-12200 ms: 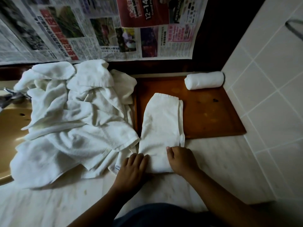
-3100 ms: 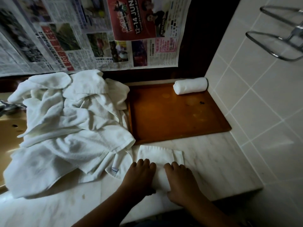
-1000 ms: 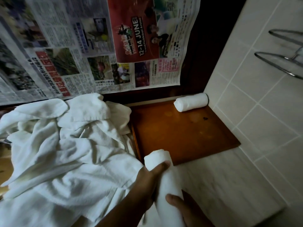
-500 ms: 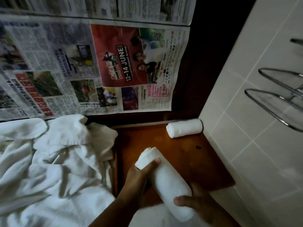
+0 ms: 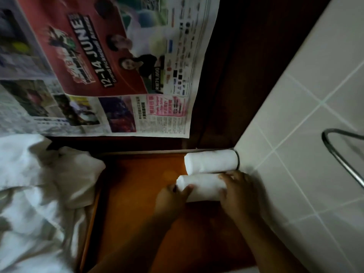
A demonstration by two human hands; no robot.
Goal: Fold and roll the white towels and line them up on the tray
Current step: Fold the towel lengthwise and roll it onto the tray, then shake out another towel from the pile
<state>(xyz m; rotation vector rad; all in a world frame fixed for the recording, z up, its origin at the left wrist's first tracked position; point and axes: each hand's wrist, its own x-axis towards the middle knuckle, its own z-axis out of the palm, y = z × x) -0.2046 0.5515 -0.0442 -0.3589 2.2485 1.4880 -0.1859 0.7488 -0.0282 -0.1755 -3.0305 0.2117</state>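
A freshly rolled white towel (image 5: 202,187) lies crosswise on the brown wooden tray (image 5: 128,203), right against the first rolled towel (image 5: 211,161) at the tray's far right corner. My left hand (image 5: 170,198) grips the roll's left end with thumb and fingers round it. My right hand (image 5: 238,192) holds its right end, close to the tiled wall. Both rolls lie parallel and touch along their length.
A heap of loose white towels (image 5: 37,194) spreads to the left, overlapping the tray's left edge. Newspaper sheets (image 5: 110,66) hang on the dark back wall. White tiles (image 5: 307,134) rise on the right, with a metal rail (image 5: 342,154) sticking out.
Both hands have carried the rolled towel from the tray's near left part to the far right and turned it crosswise beside the first roll. The camera has moved closer.
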